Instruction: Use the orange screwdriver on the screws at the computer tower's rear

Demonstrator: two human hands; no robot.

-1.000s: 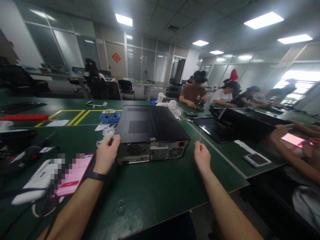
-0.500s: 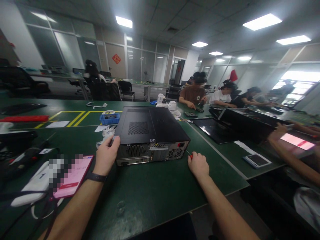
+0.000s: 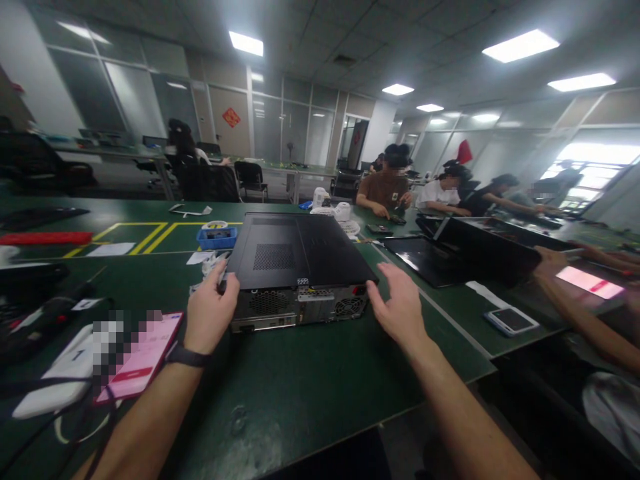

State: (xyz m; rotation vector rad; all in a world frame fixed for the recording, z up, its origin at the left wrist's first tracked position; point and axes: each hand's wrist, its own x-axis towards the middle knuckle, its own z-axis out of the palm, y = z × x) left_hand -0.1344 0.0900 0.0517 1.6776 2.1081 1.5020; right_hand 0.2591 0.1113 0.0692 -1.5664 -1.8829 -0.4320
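Observation:
A black desktop computer case [image 3: 320, 250] lies flat on the green table, its back panel with ports, vents and a fan grille facing me. My left hand [image 3: 209, 310] is at its left near corner, thumb against the edge and fingers reaching along the side, apart from the thumb. By the right near corner, my right hand [image 3: 397, 303] is open, fingers stretched forward and the thumb close to or touching the case. Neither hand visibly grips anything. No screwdriver shows now in or near my right hand.
Left of the case lie a pink-screened phone [image 3: 143, 363], a white device [image 3: 70, 370] and dark cables. Behind it are a blue bin [image 3: 217, 238] and white baskets. To the right, another person's hand [image 3: 550, 263] is beside an opened case [image 3: 490, 250]; a phone [image 3: 511, 320] lies nearby.
My right hand no longer shows the red-handled screwdriver; it has opened and moved up to the case's right corner. My left hand's fingers have stretched out along the left side.

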